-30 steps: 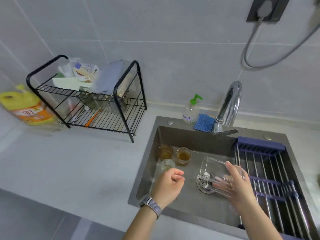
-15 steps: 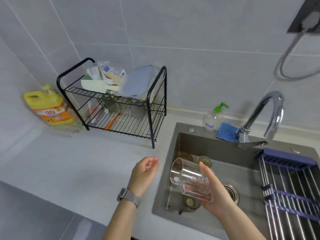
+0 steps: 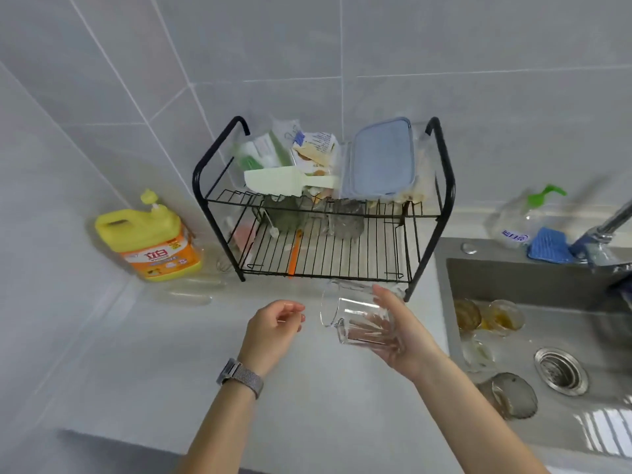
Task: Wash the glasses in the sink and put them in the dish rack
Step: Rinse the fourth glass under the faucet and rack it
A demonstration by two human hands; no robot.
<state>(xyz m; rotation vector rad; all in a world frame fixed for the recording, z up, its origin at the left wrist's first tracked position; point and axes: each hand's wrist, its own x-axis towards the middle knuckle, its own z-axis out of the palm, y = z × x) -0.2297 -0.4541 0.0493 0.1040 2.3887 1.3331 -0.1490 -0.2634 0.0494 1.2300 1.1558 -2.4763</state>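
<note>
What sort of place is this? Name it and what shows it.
Most likely a home kitchen: a steel sink holding dirty glasses, a black wire dish rack on the countertop, and a yellow dish soap bottle against the tiled wall.

Clear glossy glass (image 3: 359, 323) at six o'clock below a black wire dish rack (image 3: 328, 254); matt grey sink (image 3: 513, 278), glossy wall tiles (image 3: 478, 63).

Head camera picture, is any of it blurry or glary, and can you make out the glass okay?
Head view: the soap bottle and tap at the right edge are smeared with blur; window glare on the sink edge at bottom right; tile lines bend from the wide lens; the glass in the right hand is sharp enough.
</note>
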